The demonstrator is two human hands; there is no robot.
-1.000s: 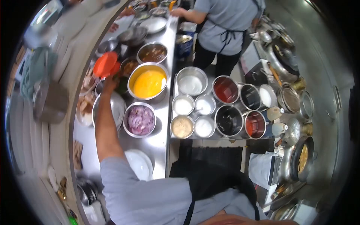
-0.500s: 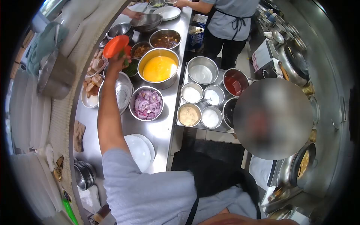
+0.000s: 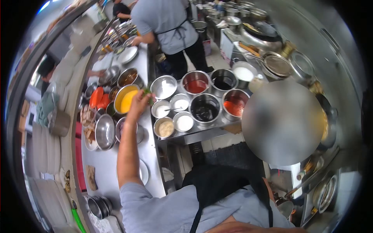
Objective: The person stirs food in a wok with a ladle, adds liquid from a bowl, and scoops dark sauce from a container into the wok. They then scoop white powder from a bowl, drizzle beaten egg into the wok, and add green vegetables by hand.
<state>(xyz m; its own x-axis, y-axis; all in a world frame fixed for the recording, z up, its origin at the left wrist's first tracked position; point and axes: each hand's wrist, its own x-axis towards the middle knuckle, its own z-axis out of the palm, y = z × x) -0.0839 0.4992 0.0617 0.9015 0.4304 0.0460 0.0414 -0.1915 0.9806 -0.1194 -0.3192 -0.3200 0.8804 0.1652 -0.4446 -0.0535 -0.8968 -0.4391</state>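
Observation:
My left hand (image 3: 139, 103) is closed on a small bunch of green herbs (image 3: 146, 95), its leaves poking out past the fingertips. It hovers over the right rim of the metal pot of yellow liquid (image 3: 123, 97), close to a pot of white powder (image 3: 160, 109). Under my forearm is a bowl of sliced purple onion (image 3: 119, 130), mostly covered. An orange-red plastic bowl (image 3: 96, 97) lies to the left among the food containers. My right hand does not show; a blurred round patch covers part of the right side.
Pots of red sauce (image 3: 195, 86) and dark liquid (image 3: 204, 108) stand on the side stand. A metal colander (image 3: 105, 132) and white plates (image 3: 143, 173) lie on the counter (image 3: 103, 169). Another person (image 3: 165, 29) works ahead. Pans (image 3: 264, 33) sit at the right.
My left hand has moved right, from the orange-red bowl toward the pots of white powder, carrying the green herbs. The orange-red bowl has been let go. My view has turned right.

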